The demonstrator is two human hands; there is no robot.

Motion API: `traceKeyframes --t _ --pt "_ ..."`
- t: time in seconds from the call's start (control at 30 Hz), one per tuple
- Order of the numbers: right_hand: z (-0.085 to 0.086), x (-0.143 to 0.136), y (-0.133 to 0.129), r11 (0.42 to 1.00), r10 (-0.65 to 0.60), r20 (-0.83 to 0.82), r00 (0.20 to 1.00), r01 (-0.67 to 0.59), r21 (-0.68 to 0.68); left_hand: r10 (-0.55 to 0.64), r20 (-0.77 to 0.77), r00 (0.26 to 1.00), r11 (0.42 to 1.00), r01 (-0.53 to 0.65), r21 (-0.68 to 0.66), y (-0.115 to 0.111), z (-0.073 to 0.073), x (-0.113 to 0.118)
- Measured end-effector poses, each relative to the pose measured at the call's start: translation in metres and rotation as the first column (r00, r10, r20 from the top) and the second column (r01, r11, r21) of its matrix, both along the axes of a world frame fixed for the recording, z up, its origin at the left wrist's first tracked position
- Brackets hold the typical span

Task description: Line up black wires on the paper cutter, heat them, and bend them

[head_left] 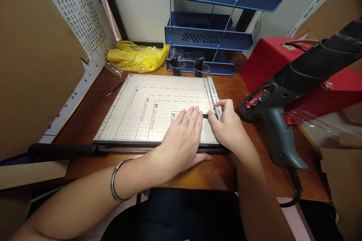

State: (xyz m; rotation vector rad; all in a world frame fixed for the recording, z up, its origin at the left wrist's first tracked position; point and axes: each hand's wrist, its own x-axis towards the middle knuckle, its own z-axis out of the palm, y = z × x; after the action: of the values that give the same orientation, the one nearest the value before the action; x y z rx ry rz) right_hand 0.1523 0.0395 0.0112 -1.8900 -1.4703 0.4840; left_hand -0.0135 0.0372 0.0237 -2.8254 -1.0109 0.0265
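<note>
A paper cutter (132, 120) with a printed grid lies on the wooden table, its black-handled blade arm (65, 150) down along the near edge. My left hand (183, 135) rests flat on the board, fingers stretched forward and side by side, thumb out over the near edge. Short black strips (205, 116) show between its fingertips and my right hand (229, 124). That right hand is at the board's right edge, thumb and forefinger bent around the strips' end beside the metal ruler strip (212, 92).
Behind the cutter stand two clear cups (177, 68) of black pieces, a yellow plastic bag (138, 58) and blue tiered trays (209, 39). A heat gun (278, 116) leans at the right by a red box (263, 60). Cardboard (34, 64) rises at the left.
</note>
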Motion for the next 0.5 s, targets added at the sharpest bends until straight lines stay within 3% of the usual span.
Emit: traceKeyframes --t 0.2,0.5 --pt "-0.0024 0.0028 0.0010 1.000 -0.004 0.024 1.000 0.003 0.019 0.001 -0.007 1.000 1.000 -0.001 -0.003 -0.0007 -0.0002 -0.0007" --pt "0.0003 0.0073 0.0015 0.989 -0.029 -0.078 0.997 0.040 0.139 0.003 -0.026 1.000 1.000 -0.003 0.001 -0.0011 0.0010 0.0002"
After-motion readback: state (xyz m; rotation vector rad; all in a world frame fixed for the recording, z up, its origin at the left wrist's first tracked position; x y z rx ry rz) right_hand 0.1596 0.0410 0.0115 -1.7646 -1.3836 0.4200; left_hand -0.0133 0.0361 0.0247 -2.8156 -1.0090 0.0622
